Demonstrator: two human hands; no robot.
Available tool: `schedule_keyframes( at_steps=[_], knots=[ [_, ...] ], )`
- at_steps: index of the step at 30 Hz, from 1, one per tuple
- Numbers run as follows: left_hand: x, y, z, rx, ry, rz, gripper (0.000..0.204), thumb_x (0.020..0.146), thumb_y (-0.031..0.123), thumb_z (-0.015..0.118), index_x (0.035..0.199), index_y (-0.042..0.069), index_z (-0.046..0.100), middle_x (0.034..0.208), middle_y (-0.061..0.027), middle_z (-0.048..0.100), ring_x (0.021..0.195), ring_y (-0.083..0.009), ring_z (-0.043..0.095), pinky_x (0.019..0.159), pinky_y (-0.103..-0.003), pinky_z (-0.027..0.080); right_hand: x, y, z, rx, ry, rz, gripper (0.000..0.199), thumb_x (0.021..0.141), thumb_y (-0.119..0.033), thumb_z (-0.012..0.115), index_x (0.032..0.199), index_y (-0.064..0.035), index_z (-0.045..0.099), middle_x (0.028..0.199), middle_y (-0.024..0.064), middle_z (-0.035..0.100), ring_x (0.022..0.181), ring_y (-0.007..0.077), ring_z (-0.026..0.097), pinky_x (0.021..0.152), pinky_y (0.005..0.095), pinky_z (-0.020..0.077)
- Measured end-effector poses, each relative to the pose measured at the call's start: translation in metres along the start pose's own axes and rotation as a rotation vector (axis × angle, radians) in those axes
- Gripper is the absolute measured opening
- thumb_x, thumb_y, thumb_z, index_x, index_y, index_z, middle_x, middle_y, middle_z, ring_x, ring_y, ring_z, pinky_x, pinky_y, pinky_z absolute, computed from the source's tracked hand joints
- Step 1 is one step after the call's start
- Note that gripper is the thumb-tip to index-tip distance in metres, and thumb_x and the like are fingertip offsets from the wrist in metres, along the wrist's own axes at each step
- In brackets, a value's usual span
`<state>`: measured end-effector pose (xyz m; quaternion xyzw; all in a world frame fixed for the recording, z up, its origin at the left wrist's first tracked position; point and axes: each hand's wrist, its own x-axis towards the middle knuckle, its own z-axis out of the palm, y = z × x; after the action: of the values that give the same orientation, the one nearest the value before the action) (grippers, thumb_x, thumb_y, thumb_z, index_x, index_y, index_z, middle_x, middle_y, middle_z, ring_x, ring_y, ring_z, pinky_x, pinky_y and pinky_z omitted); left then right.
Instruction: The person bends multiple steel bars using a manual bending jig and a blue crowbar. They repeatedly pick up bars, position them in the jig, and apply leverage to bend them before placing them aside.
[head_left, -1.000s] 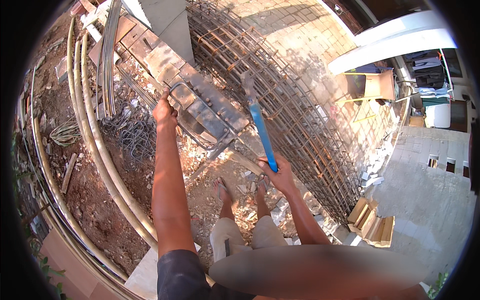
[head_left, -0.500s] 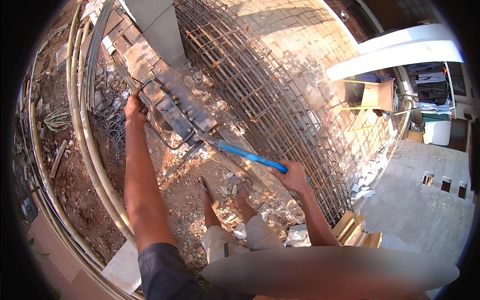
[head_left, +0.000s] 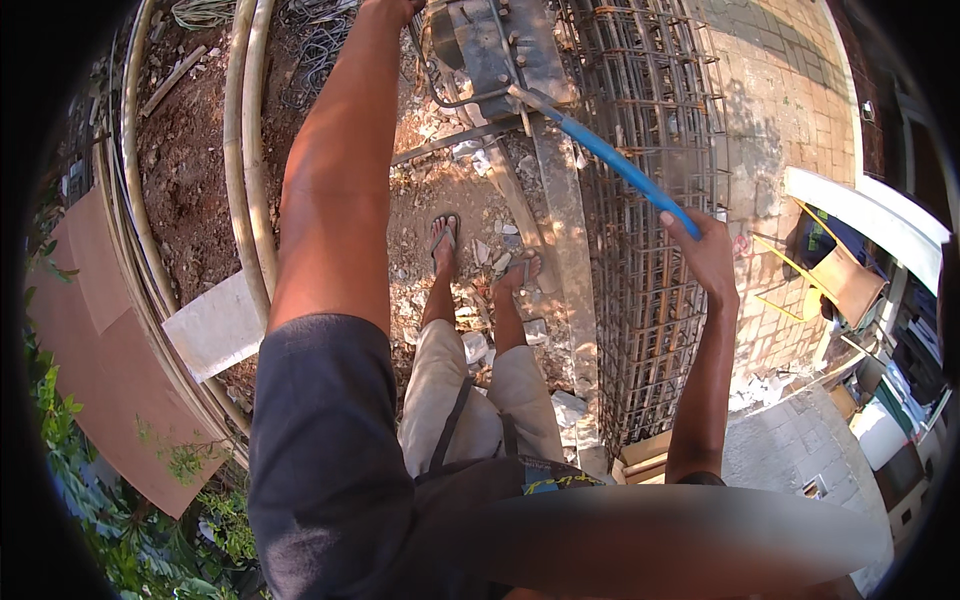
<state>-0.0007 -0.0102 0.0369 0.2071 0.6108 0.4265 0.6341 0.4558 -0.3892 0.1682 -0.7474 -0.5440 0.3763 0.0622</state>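
At the top edge, my left hand (head_left: 399,8) is mostly cut off; its closed fingers are at a thin bent steel rod (head_left: 436,97). The rod loops down and back to a dark metal bending plate (head_left: 540,80) with pegs and bolts. My right hand (head_left: 708,255) is wrapped round the lower end of a blue pipe handle (head_left: 625,165). From there the handle slants up and left to a metal lever head at the plate's near corner, where the rod also passes. The far part of the plate lies outside the picture.
Right of the plate lies a long rebar cage (head_left: 650,270). Bamboo poles (head_left: 240,150) curve along the left, beside a brown sheet (head_left: 120,350). Rubble surrounds my sandalled feet (head_left: 445,240). A yellow-framed chair (head_left: 835,280) lies on the paving at right.
My view has turned and dropped lower, so the plate and my left hand now sit at the top edge. Both hands keep their holds; the handle appears steeper and further right.
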Motion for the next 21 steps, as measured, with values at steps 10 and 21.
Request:
schedule_keyframes(
  at_steps=[10, 21],
  knots=[
    [-0.012, 0.007, 0.005, 0.022, 0.005, -0.021, 0.052, 0.095, 0.033, 0.071, 0.06, 0.025, 0.034, 0.049, 0.0067, 0.022, 0.038, -0.0118, 0.018, 0.037, -0.032, 0.013, 0.037, 0.006, -0.044, -0.152, -0.115, 0.015, 0.059, 0.088, -0.062, 0.078, 0.083, -0.0024, 0.077, 0.058, -0.001, 0.047, 0.058, 0.0124, 0.042, 0.055, 0.0357, 0.0341],
    [-0.008, 0.004, 0.005, 0.018, -0.069, 0.044, 0.045, 0.099, 0.03, 0.066, 0.062, 0.025, 0.04, 0.048, 0.0063, 0.022, 0.037, -0.0117, 0.018, 0.037, -0.031, 0.013, 0.052, -0.03, -0.063, -0.248, -0.155, 0.011, 0.065, 0.087, -0.068, 0.075, 0.08, -0.0034, 0.076, 0.056, 0.0002, 0.049, 0.057, 0.0123, 0.046, 0.056, 0.0359, 0.0364]
  ],
)
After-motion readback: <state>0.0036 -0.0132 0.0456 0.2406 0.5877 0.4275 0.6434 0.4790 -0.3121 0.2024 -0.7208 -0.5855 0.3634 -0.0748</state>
